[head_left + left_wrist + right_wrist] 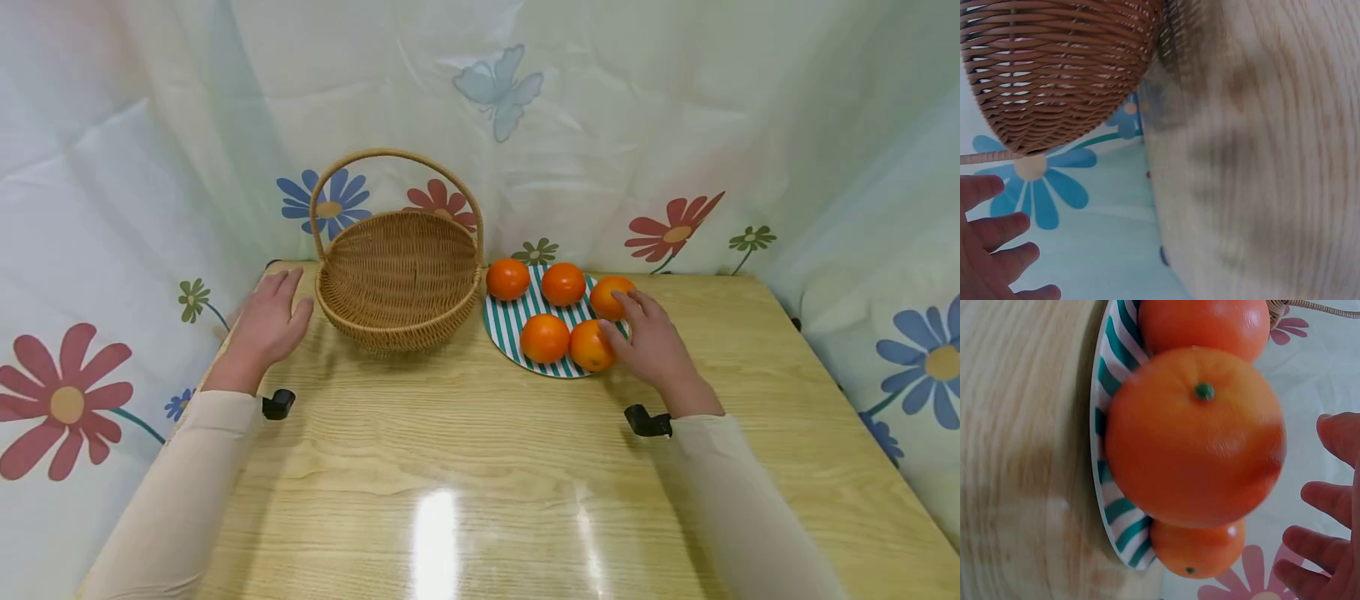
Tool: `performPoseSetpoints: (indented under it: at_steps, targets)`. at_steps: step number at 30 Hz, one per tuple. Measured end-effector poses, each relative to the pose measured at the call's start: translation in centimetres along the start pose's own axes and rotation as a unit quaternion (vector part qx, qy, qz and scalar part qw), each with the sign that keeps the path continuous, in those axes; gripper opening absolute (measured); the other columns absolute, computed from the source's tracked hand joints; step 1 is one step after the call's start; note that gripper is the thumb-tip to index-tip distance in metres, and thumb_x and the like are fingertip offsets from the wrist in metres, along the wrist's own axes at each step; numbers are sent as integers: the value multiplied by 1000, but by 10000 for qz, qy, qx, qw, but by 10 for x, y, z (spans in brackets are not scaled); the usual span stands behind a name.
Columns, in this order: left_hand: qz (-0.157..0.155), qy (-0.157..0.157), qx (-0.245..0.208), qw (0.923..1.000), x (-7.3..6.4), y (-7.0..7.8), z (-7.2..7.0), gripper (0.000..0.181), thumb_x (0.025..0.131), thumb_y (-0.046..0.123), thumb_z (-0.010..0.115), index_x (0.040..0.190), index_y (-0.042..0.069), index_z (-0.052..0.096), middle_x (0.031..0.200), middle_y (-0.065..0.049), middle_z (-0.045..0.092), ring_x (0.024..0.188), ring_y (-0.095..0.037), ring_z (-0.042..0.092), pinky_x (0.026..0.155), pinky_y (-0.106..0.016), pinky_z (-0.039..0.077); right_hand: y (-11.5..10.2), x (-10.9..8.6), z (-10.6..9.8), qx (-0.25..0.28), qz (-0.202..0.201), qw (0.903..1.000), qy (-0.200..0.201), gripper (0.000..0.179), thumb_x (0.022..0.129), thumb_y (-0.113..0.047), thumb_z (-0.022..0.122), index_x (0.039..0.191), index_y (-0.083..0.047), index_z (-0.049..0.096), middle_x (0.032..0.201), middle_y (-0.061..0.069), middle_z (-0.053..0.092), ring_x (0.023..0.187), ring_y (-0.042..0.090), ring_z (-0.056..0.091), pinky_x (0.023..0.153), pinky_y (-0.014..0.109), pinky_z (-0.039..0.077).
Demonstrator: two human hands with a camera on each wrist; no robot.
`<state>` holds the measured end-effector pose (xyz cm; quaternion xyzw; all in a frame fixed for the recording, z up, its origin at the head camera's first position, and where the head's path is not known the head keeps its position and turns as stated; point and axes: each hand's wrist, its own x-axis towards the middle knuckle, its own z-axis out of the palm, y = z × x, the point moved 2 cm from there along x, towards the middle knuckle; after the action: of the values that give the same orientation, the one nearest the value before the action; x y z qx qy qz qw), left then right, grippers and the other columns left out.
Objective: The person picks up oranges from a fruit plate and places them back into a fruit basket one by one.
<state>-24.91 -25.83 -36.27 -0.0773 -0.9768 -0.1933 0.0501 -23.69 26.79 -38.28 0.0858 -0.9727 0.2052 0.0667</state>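
Note:
Several oranges sit on a plate (501, 332) with green and white stripes. My right hand (654, 343) hovers at the plate's right side, fingers spread over the near right orange (589, 347) and the far right orange (609, 297). In the right wrist view, the nearest orange (1194, 444) shows a green stem dot, and the fingers (1319, 547) stand apart from it. My left hand (268, 323) is held in the air just left of a wicker basket (401, 267) with a tall handle, its fingers straight and holding nothing.
The basket stands at the back of the wooden table (360, 467), left of the plate. A flowered curtain (585, 125) hangs behind the table and along both sides. Small black devices (279, 405) are worn at both wrists.

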Motion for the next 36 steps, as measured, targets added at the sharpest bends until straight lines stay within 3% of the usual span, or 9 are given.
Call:
performPoseSetpoints:
  at_steps: [4, 10, 15, 19, 25, 29, 36]
  targets:
    - [-120, 6, -575, 9983, 2, -2, 8, 62, 104, 37, 22, 155, 3, 14, 157, -28, 17, 145, -47, 14, 115, -63, 16, -2, -2, 6, 165, -77, 9998, -81, 69, 100, -50, 42, 149, -3, 32, 153, 28, 26, 137, 51, 26, 108, 68, 27]
    - [-448, -160, -1322, 9901, 7, -4, 15, 63, 103, 46, 17, 158, 18, 3, 162, -19, 10, 148, -42, 10, 116, -63, 14, -4, -1, 11, 285, -215, 9993, -70, 70, 99, -51, 43, 148, -1, 35, 153, 26, 26, 137, 49, 27, 108, 67, 28]
    - [-784, -452, -2202, 9712, 12, -3, 24, 61, 102, 53, 18, 156, 35, -3, 165, -6, 6, 149, -38, 9, 116, -63, 15, -5, -2, 13, 341, -176, 9991, -190, 67, 98, -49, 48, 146, -4, 38, 152, 25, 27, 136, 48, 29, 109, 66, 27]
    - [-866, -482, -2632, 9596, 12, -5, 30, 59, 102, 52, 18, 154, 39, -6, 165, -5, 5, 150, -34, 7, 116, -63, 15, -7, -2, 17, 374, -116, 9987, -328, 68, 96, -50, 51, 147, -5, 39, 152, 25, 28, 135, 48, 30, 109, 66, 28]
    - [-775, -424, -3273, 9408, 15, -5, 38, 58, 104, 45, 19, 154, 35, -11, 164, -5, -2, 151, -31, -1, 119, -60, 7, -9, -2, 23, 417, -146, 9980, -441, 73, 94, -52, 56, 147, -6, 38, 151, 24, 29, 131, 47, 36, 106, 65, 34]
    - [-803, -375, -3581, 9295, 18, -4, 43, 58, 105, 39, 19, 154, 33, -12, 164, -3, -7, 151, -27, -2, 121, -55, 9, -8, -1, 26, 393, -134, 9975, -566, 78, 91, -52, 60, 149, -6, 35, 150, 24, 30, 127, 46, 39, 103, 64, 37]
    - [-796, -313, -4476, 8901, 13, 21, 33, 60, 105, 23, 19, 156, 23, -13, 164, -9, -9, 151, -29, 4, 121, -53, 15, -8, -1, 32, 356, 35, 9959, -832, 82, 89, -52, 63, 151, -9, 30, 151, 24, 29, 130, 46, 36, 103, 66, 36]
